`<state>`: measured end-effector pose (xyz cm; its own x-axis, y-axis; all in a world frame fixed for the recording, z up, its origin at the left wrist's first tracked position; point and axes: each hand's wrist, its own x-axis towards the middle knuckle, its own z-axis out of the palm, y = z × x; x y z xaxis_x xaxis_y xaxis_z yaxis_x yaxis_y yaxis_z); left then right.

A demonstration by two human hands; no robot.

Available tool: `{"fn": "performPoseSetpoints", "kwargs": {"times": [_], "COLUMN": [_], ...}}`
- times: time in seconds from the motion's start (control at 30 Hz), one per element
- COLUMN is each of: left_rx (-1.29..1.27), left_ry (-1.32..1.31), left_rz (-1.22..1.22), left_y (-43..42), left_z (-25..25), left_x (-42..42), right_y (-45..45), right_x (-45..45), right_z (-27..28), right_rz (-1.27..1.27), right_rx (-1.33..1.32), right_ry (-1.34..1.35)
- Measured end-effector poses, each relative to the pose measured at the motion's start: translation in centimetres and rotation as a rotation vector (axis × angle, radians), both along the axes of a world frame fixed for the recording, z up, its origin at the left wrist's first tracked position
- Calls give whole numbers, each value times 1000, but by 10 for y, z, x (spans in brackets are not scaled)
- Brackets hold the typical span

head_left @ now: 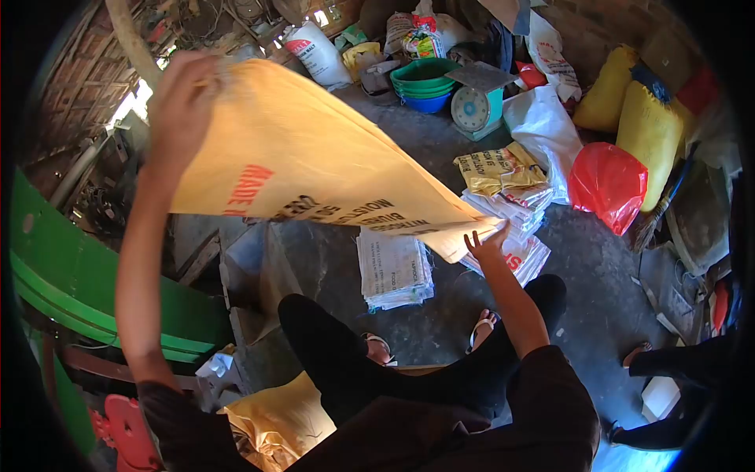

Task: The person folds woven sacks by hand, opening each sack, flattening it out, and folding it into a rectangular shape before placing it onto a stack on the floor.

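Observation:
A large yellow woven sack (291, 157) with red and black print is stretched slantwise in the air before me. At its raised upper-left end, my left hand (181, 106), slightly blurred, is closed on the bunched edge. My right hand (491, 245) holds the lower right end, thumb over the edge and some fingers spread. Below the sack on the floor lies a stack of folded white printed sacks (395, 271). Just beyond my right hand is another white stack (523, 208), topped by a folded yellow sack (501, 167). The floor-side edges of these stacks are partly covered.
A dial scale (476, 108) stands beside nested green and blue basins (423, 81). Filled yellow sacks (651, 130), a red plastic bag (605, 182) and a white sack (543, 130) are at right. A green curved panel (102, 275) runs along the left. Another person's legs (680, 362) show at lower right.

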<state>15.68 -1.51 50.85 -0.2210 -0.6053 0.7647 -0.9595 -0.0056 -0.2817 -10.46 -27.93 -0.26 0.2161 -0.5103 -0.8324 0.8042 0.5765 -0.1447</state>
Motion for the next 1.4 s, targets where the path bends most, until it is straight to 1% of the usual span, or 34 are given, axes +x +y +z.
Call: {"fn": "performPoseSetpoints", "kwargs": {"times": [0.03, 0.07, 0.1, 0.17, 0.2, 0.27, 0.3, 0.37, 0.4, 0.47, 0.5, 0.53, 0.57, 0.6, 0.67, 0.7, 0.77, 0.83, 0.87, 0.9, 0.93, 0.97, 1.0, 1.03, 1.07, 1.1, 1.13, 1.17, 1.23, 1.27, 1.3, 1.33, 1.37, 1.4], "left_rx": [-75, -183, -194, -209, -180, -119, -147, -205, -216, -231, -240, -225, -233, -234, -231, -143, -201, -287, -327, -371, -334, -289, -289, -287, -267, -246, -225, -202, -155, -129, -101, -148, -139, -129], "left_ry": [-179, -289, -265, -216, -230, -253, -246, -236, -268, -196, -159, -116, -152, -191, -216, -286, -128, -41, 3, 48, -28, -64, -8, 50, -38, -89, -139, -188, -280, -327, -372, -275, -261, -236], "left_rz": [119, 108, 77, 25, 68, 159, 165, 174, 352, 414, 439, 498, 494, 481, 499, 429, 361, 500, 573, 648, 615, 516, 559, 604, 615, 572, 529, 487, 406, 367, 329, 268, 288, 369], "left_y": [12, 21, 32, 49, 53, 63, 66, 64, 73, 82, 84, 91, 95, 100, 116, 131, 146, 151, 155, 160, 173, 184, 195, 208, 228, 231, 234, 236, 242, 243, 243, 238, 240, 250], "left_z": [14, 26, 39, 65, 78, 101, 104, 109, 123, 137, 144, 155, 162, 165, 177, 197, 199, 190, 186, 182, 191, 199, 205, 212, 228, 232, 237, 242, 246, 249, 250, 242, 240, 239], "left_x": [8, 15, 24, 34, 31, 27, 26, 19, 27, 32, 35, 44, 51, 57, 75, 99, 116, 101, 94, 88, 99, 111, 116, 121, 142, 141, 139, 139, 137, 137, 139, 135, 138, 146], "right_y": [-15, -28, -33, -14, -2, 32, 46, 64, 72, 64, 52, 41, 32, 28, 11, 3, 5, 5, 3, 1, -1, -3, -13, -4, 9, 15, 13, 14, 22, 24, 23, 22, 21, 24], "right_x": [6, 9, 11, 15, 19, 32, 40, 52, 52, 56, 58, 58, 59, 54, 52, 49, 43, 33, 28, 26, 24, 22, 27, 29, 32, 35, 42, 44, 46, 48, 50, 53, 54, 52], "right_z": [-26, -62, -90, -113, -123, -139, -139, -138, -125, -141, -165, -166, -165, -147, -136, -129, -90, -68, -64, -67, -73, -81, -113, -102, -78, -69, -85, -89, -73, -64, -58, -51, -46, -28], "right_rz": [91, 174, 259, 470, 577, 578, 572, 528, 466, 345, 292, 229, 164, 157, 175, 181, 177, 169, 190, 245, 302, 362, 447, 509, 571, 632, 726, 753, 813, 849, 836, 821, 803, 759], "right_rx": [-17, -19, -20, -232, -340, -572, -691, -529, -504, -498, -515, -484, -455, -428, -473, -497, -385, -284, -291, -372, -453, -533, -660, -713, -763, -810, -900, -904, -912, -967, -969, -975, -976, -970], "right_ry": [-26, -96, -166, 208, 393, 466, 499, 485, 408, 246, 156, 97, 39, 75, -7, -48, -158, -316, -353, -357, -360, -362, -364, -162, 43, 250, 315, 285, 225, 225, 169, 114, 61, 45]}}
